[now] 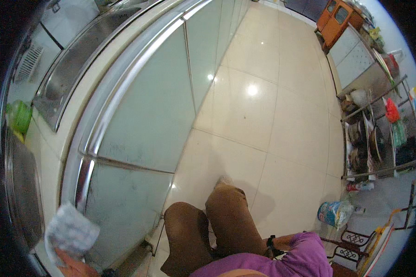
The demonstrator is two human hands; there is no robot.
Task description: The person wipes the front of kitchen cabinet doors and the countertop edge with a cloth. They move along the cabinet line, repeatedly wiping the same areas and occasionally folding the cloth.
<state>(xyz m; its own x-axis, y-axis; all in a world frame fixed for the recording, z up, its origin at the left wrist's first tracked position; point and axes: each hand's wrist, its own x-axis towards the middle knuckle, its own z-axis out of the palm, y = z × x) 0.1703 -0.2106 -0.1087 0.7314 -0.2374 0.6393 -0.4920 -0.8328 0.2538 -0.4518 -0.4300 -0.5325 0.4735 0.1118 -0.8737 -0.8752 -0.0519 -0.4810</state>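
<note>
In the lower left, my left hand (77,266) is shut on a pale, patterned cloth (72,230). The cloth lies over the lower end of the metal trim (85,183) that runs along the top of the cabinet doors. Beside it is a pale green cabinet door (128,204) with dark streaks. My right forearm (283,241), with a dark band at the wrist, reaches down to my thigh (228,218). The right hand itself is mostly hidden there, so its fingers cannot be made out.
The counter carries a steel sink (79,59) and a green container (20,114). Pale floor tiles (242,138) stretch ahead. Along the right stand a metal pan rack (371,138), a plastic-wrapped package (334,213), a wooden cabinet (339,20) and a dark ornate chair (352,246).
</note>
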